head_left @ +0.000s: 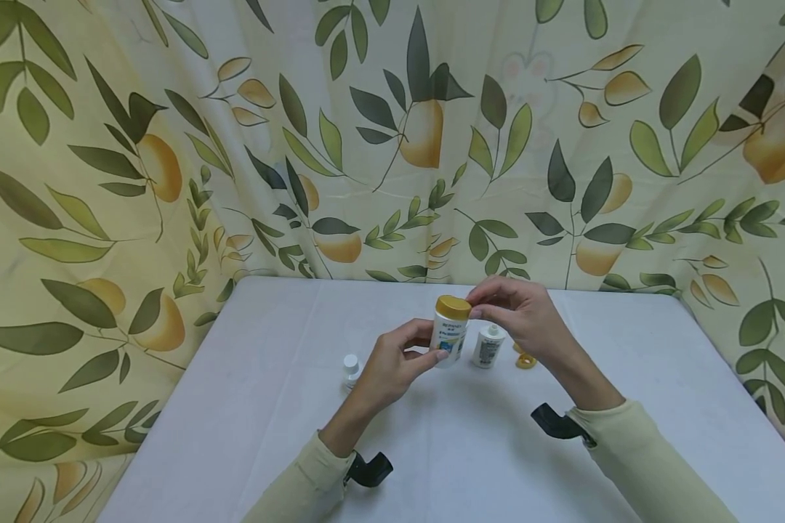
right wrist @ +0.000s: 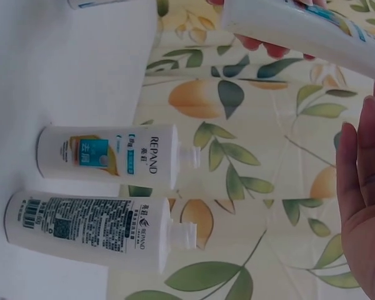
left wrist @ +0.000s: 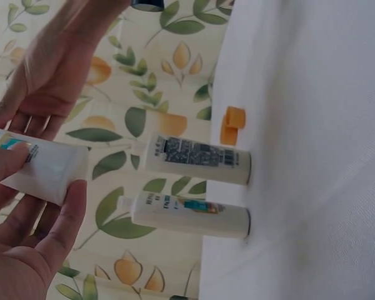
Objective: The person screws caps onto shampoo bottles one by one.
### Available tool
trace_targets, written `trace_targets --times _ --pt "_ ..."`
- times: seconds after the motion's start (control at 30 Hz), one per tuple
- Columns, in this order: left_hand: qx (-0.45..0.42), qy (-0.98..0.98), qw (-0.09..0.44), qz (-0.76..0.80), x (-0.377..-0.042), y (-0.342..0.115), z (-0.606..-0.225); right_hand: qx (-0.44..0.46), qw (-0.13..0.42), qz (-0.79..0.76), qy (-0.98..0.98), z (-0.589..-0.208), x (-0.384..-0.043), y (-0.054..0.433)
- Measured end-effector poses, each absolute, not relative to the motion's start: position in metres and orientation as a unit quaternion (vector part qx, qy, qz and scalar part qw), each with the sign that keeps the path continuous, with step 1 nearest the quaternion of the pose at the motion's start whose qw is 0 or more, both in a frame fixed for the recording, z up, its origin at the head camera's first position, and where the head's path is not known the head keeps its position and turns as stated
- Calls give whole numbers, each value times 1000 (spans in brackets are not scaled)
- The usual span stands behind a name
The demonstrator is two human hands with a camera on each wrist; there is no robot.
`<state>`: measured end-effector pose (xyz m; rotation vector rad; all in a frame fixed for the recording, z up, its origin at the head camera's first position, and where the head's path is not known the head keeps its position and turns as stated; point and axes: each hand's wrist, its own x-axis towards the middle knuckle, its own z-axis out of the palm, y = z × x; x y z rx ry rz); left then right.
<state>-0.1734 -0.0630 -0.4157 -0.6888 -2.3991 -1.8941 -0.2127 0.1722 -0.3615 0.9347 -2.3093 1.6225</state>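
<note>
The person holds a white bottle up off the table, nearly upright, its label turned toward their body. The left hand grips it around the body, thumb across the front and fingers behind. At its top, the gold cap is on, and the right hand comes in from the side with thumb and forefinger at the cap's edge; whether they pinch it firmly I cannot tell. Just below, an open bottle stands upright with dense print facing out, its white neck bare. Right beside it, seen from the right wrist, stands a second bottle with a blue front label, also uncapped. A third bottle stands off to the left, partly hidden by the left forearm. Two loose caps of the same gold lie close together near the printed bottle, under the right wrist. Pale sleeves cover both forearms, and a leafy curtain hangs behind the table.
</note>
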Motion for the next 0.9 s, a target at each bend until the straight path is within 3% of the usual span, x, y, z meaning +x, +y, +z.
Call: trace_targets --times 0.37,0.63,0.9 --pt "-238 -767 3 -596 -172 -63 -414 349 -29 539 -766 -359 -220 174" --pt "-242 -770 9 -590 -173 -63 -415 414 -68 547 -725 -361 -226 174" --pt "-244 -769 7 -590 -174 -64 -415 416 -83 542 -726 -360 -226 171"
